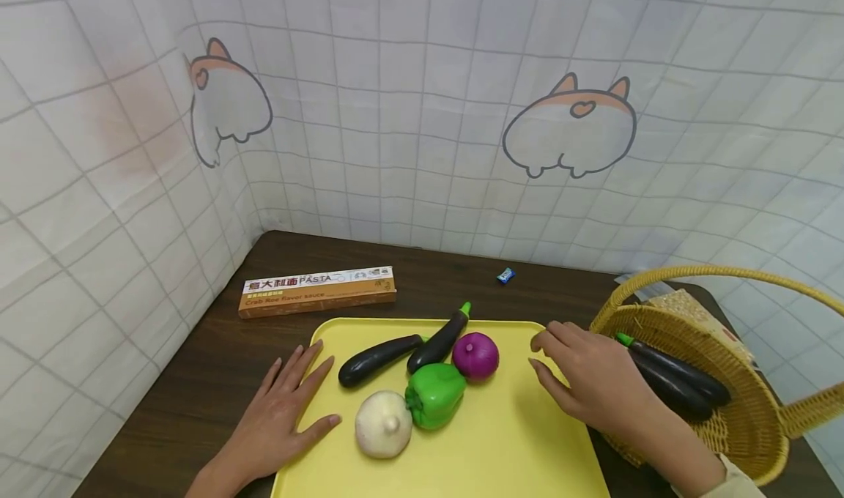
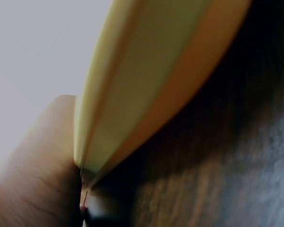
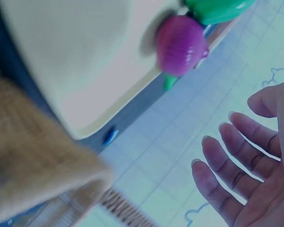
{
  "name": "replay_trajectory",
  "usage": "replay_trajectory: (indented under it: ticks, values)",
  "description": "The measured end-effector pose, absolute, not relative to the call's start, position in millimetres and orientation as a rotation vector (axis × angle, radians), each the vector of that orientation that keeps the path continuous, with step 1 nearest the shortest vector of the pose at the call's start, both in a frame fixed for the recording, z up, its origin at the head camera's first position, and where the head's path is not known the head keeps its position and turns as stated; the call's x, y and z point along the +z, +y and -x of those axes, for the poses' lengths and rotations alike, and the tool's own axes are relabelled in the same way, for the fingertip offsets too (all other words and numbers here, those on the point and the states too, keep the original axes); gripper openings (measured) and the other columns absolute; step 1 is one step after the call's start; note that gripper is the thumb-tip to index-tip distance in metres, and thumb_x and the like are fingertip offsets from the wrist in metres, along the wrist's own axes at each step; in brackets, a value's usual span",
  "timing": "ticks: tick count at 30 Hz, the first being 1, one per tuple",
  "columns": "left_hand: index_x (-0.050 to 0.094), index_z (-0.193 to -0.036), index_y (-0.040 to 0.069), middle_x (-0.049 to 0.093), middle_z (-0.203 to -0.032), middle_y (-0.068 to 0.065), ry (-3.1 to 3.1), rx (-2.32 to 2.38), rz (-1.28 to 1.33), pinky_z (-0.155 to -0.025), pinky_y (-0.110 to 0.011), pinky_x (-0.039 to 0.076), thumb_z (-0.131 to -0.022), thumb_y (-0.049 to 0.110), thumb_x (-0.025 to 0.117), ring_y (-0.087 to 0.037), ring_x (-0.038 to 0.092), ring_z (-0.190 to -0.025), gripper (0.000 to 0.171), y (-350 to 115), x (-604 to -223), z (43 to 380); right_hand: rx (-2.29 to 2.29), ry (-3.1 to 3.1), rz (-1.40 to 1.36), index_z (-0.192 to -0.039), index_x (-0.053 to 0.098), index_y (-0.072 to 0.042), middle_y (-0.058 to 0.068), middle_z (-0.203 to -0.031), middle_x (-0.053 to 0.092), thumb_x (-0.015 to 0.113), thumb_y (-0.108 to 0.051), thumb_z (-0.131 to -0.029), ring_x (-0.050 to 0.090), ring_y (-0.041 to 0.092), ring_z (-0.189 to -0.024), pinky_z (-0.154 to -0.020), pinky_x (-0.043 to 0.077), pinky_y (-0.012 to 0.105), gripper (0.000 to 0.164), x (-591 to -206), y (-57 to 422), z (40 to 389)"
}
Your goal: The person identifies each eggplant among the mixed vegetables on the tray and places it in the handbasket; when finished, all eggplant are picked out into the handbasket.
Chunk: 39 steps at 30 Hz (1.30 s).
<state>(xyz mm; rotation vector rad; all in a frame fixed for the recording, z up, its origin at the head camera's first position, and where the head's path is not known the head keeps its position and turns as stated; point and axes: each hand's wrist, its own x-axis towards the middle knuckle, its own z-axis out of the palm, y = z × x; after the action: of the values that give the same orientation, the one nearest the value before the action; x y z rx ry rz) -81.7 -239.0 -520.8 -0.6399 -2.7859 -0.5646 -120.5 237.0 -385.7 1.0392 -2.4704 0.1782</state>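
Observation:
My left hand [image 1: 280,410] rests with spread fingers on the left rim of a yellow tray [image 1: 514,439]; the tray's edge [image 2: 132,85] fills much of the left wrist view. Over the tray's right side, my right hand [image 1: 587,373] holds nothing, its fingers loosely bent and apart in the right wrist view. On the tray lie two eggplants [image 1: 379,360], a purple onion [image 1: 475,357], a green bell pepper [image 1: 437,397] and a white garlic bulb [image 1: 384,426]. The onion is the vegetable nearest my right hand.
A wicker basket [image 1: 738,432] with a tall handle stands at the right, partly behind my right forearm, with two eggplants [image 1: 679,370] inside. Behind the tray lie a pasta box [image 1: 319,291] and a small blue packet [image 1: 505,275]. A textured pale packet [image 1: 699,315] shows behind the basket.

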Motion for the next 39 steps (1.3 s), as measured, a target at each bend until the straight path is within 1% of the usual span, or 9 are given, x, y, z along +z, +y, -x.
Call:
replay_trajectory:
  ticks: [3,5,8,14,18,26,32,36,39]
  values:
    - [0.043,-0.164,0.014,0.024,-0.173,-0.012,-2.785,-0.568,0.637,-0.123,-0.062,0.013,-0.098,0.061,0.067,-0.043,0.022,-0.156,0.084,-238,-520,82,0.161,-2.495,-1.057,-0.101,0.069,-0.015,-0.005,-0.093,0.062,0.068,-0.031,-0.099,0.055,0.011,-0.073,-0.054,0.050,0.026,0.016,-386,223,125]
    - [0.043,-0.163,0.014,0.024,-0.173,-0.012,-2.785,-0.568,0.636,-0.123,-0.062,0.013,-0.098,0.061,0.067,-0.043,0.023,-0.156,0.084,-238,-519,82,0.160,-2.495,-1.072,-0.101,0.069,-0.015,-0.005,-0.092,0.061,0.076,-0.026,-0.092,0.054,0.011,-0.073,-0.055,0.050,0.027,0.016,-386,214,128]
    - [0.043,-0.163,0.014,0.024,-0.173,-0.012,-2.786,-0.563,0.636,-0.123,-0.062,0.013,-0.098,0.060,0.067,-0.043,0.023,-0.156,0.084,-238,-519,82,0.174,-2.483,-1.096,-0.102,0.069,-0.015,-0.005,-0.092,0.059,0.080,-0.025,-0.090,0.051,0.011,-0.072,-0.055,0.048,0.027,0.019,-387,202,134]
    - [0.044,-0.163,0.013,0.024,-0.173,-0.012,-2.778,-0.555,0.638,-0.123,-0.062,0.014,-0.098,0.060,0.068,-0.043,0.023,-0.156,0.083,-239,-518,82,0.205,-2.471,-1.181,-0.100,0.068,-0.015,-0.007,-0.089,0.056,0.078,-0.026,-0.092,0.050,0.011,-0.073,-0.057,0.048,0.027,0.017,-388,172,148]
    - [0.044,-0.163,0.013,0.025,-0.172,-0.013,-2.773,-0.561,0.636,-0.123,-0.062,0.014,-0.098,0.059,0.068,-0.043,0.024,-0.155,0.083,-239,-517,81,0.238,-2.497,-1.263,-0.102,0.067,-0.016,-0.007,-0.092,0.057,0.073,-0.027,-0.097,0.053,0.012,-0.078,-0.063,0.052,0.029,0.013,-386,153,159]
    - [0.044,-0.163,0.014,0.024,-0.173,-0.012,-2.793,-0.569,0.617,-0.123,-0.062,0.013,-0.098,0.061,0.066,-0.043,0.023,-0.156,0.083,-239,-519,80,0.200,-2.559,-1.354,-0.107,0.068,-0.013,-0.001,-0.102,0.063,0.075,-0.029,-0.099,0.059,0.020,-0.090,-0.079,0.056,0.037,0.019,-397,133,187]
    - [0.043,-0.163,0.014,0.024,-0.173,-0.013,-2.797,-0.572,0.621,-0.123,-0.063,0.013,-0.098,0.061,0.066,-0.043,0.022,-0.156,0.084,-239,-521,80,0.172,-2.709,-1.422,-0.120,0.071,-0.010,0.004,-0.114,0.066,0.077,-0.026,-0.098,0.062,0.025,-0.101,-0.089,0.055,0.045,0.028,-411,126,202]
    - [0.043,-0.164,0.014,0.024,-0.173,-0.012,-2.789,-0.574,0.628,-0.122,-0.063,0.014,-0.098,0.061,0.067,-0.043,0.023,-0.156,0.084,-238,-522,81,0.145,-2.776,-1.459,-0.127,0.071,-0.010,0.006,-0.121,0.067,0.077,-0.029,-0.099,0.063,0.027,-0.110,-0.096,0.054,0.047,0.035,-417,121,207]
    - [0.043,-0.164,0.014,0.024,-0.173,-0.012,-2.787,-0.572,0.629,-0.122,-0.063,0.014,-0.098,0.061,0.067,-0.043,0.023,-0.156,0.084,-238,-521,81,0.157,-2.794,-1.501,-0.127,0.071,-0.011,0.005,-0.123,0.068,0.077,-0.029,-0.098,0.064,0.027,-0.113,-0.099,0.053,0.047,0.034,-418,118,208]
